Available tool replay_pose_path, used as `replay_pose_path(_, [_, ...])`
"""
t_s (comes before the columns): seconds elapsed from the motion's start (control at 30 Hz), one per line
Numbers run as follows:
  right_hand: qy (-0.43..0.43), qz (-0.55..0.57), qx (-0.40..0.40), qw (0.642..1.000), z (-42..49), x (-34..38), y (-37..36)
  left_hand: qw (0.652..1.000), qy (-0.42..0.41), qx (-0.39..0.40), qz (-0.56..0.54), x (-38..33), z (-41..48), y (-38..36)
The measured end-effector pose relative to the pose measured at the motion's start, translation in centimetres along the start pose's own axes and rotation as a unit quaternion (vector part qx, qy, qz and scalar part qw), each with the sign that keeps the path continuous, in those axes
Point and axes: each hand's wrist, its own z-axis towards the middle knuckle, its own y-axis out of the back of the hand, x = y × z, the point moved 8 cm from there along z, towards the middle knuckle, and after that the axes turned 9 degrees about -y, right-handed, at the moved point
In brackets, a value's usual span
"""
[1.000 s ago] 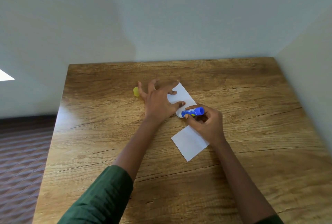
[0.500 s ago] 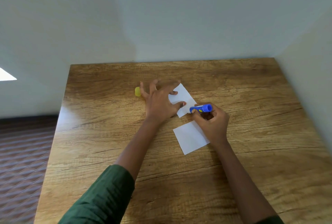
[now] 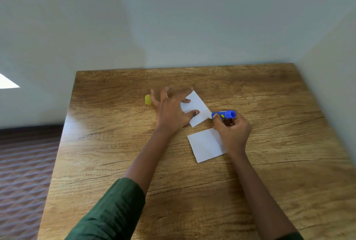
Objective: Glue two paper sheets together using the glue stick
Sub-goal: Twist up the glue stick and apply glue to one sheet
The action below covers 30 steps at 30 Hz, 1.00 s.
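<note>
The glue stick [image 3: 224, 114] was bright blue with a small yellow mark on its barrel and a whitish tip. Its loose cap [image 3: 147, 99] was translucent yellow. Both paper sheets, the far sheet [image 3: 198, 103] and the near sheet [image 3: 206, 145], were plain white, without print or lines. The table [image 3: 115, 143] was warm golden-brown wood, streaked with darker wavy grain and thin dark crack-like lines. The sleeve [image 3: 111, 214] was dark green. The floor [image 3: 23, 172] was dull reddish-brown in a quilted diamond pattern. The wall [image 3: 173, 18] was pale grey-green and unpatterned.
</note>
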Motion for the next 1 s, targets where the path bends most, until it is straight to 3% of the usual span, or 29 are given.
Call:
replay_pose_path(0.43, [-0.068, 0.060, -0.012, 0.996, 0.2, -0.9, 0.6, 1.000, 0.000, 0.003, 0.000, -0.1, 0.0, 0.0])
replay_pose_path(0.63, [-0.150, 0.197, 0.004, 0.969, 0.2, -1.7, 0.7, 1.000, -0.005, 0.005, -0.001, 0.0, 0.0, 0.0])
replay_pose_path(0.8, [-0.126, 0.268, 0.032, 0.955, 1.8, -0.8, 2.0, 1.000, -0.016, 0.020, -0.010, 0.1, 0.0, -0.4])
replay_pose_path(1.0, [-0.082, 0.154, 0.044, 0.984, 4.8, -1.1, 4.0, 0.998, -0.042, 0.043, 0.003, -0.3, 0.1, -0.6])
